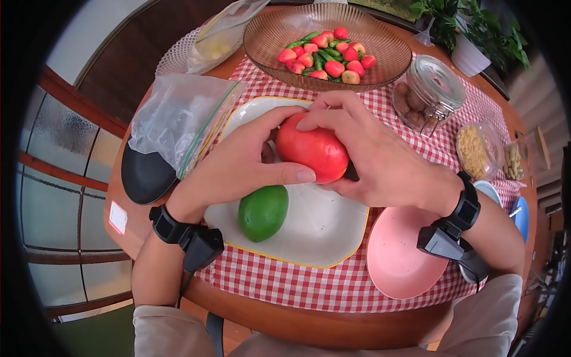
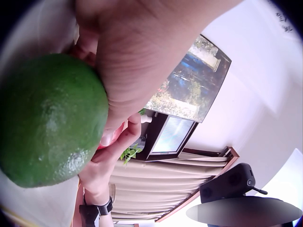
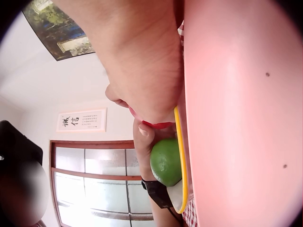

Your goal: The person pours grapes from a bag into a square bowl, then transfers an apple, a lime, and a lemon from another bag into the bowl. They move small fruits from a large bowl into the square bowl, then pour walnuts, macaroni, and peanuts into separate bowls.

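Note:
Both hands hold one large, smooth, glossy red fruit [image 1: 312, 147] over the white yellow-rimmed dish [image 1: 321, 238]. My left hand [image 1: 238, 156] grips its left side, thumb lying across the near face. From the right, my right hand [image 1: 380, 152] curls its fingers over the top, with the thumb low on the near right side. In both wrist views the hands hide most of the red fruit. A green mango [image 1: 263, 213] lies in the dish just below my left hand; it looms large in the left wrist view [image 2: 52, 118].
A pink plate [image 1: 404, 256] sits right of the dish. Behind stands a ribbed amber bowl [image 1: 267, 44] of small red fruits and green peppers. A clip-top jar [image 1: 428, 95] is at right, a zip bag [image 1: 178, 113] and black plate [image 1: 146, 175] at left.

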Available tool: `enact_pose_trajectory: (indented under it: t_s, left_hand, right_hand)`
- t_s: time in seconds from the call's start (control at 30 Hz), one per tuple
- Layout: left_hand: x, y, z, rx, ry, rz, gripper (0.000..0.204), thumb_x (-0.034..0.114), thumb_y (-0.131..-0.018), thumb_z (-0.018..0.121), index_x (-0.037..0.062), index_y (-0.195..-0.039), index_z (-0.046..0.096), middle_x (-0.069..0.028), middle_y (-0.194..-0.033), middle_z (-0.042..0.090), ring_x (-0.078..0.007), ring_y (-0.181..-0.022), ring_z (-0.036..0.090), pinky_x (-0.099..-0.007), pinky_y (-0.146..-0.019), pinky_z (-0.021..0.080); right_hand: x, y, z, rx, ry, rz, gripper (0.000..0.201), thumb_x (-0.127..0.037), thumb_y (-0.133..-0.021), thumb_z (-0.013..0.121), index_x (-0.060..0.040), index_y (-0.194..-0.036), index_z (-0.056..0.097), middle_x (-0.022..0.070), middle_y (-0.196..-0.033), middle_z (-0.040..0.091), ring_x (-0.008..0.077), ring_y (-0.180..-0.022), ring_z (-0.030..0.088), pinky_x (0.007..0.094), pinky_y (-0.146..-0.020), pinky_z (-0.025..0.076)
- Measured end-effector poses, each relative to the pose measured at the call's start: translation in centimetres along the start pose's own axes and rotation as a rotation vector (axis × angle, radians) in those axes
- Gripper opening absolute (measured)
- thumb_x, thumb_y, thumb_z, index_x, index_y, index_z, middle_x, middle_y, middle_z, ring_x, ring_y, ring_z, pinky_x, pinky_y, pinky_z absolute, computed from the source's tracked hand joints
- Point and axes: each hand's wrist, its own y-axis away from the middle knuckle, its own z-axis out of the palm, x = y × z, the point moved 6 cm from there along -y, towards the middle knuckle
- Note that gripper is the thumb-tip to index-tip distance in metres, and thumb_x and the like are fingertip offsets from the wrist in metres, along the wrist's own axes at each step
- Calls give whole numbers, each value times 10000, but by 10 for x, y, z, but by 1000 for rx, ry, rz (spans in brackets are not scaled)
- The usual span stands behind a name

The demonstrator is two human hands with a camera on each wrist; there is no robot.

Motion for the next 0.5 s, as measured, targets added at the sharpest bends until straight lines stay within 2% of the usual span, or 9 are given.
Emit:
enact_pose_trajectory:
  t_s: [0.17, 0.23, 0.27, 0.33, 0.5]
  left_hand:
    - [5, -2, 4, -16, 67, 20, 838, 354, -846, 884, 10, -1493, 477, -110, -1293, 624, -172, -1095, 634, -309, -920, 529]
    - [1, -2, 1, -11, 36, 12, 833, 350, -848, 883, 11, -1493, 478, -108, -1297, 623, -172, -1099, 632, -310, -924, 528]
    - [-1, -2, 0, -10, 7, 11, 828, 345, -850, 882, 13, -1493, 479, -106, -1301, 622, -172, -1103, 631, -311, -928, 526]
    - [0, -1, 1, -9, 10, -1, 828, 343, -849, 883, 14, -1493, 479, -102, -1301, 621, -171, -1102, 629, -311, -925, 526]
    - [-1, -1, 2, 8, 66, 9, 835, 332, -842, 889, 17, -1497, 478, -96, -1308, 613, -164, -1110, 619, -309, -920, 524]
  right_hand:
    - [-1, 0, -2, 2, -16, -5, 725, -67, -751, 878, -134, -1375, 513, 209, -1350, 477, 449, -1182, 599, 467, -1000, 536]
    - [3, 1, 1, -84, -13, 79, 770, -84, -734, 892, -130, -1399, 507, 174, -1415, 433, 404, -1297, 533, 461, -1064, 516]
    - [4, 1, 2, -84, -17, 82, 770, -84, -734, 892, -130, -1399, 507, 174, -1415, 433, 404, -1297, 533, 461, -1064, 516]
    - [0, 1, -1, -4, 2, -16, 740, -68, -752, 878, -138, -1387, 504, 204, -1341, 482, 448, -1177, 605, 471, -999, 536]
    - [2, 0, 0, -5, 6, -1, 734, -74, -756, 873, -137, -1389, 507, 202, -1353, 476, 449, -1169, 606, 470, -998, 539]
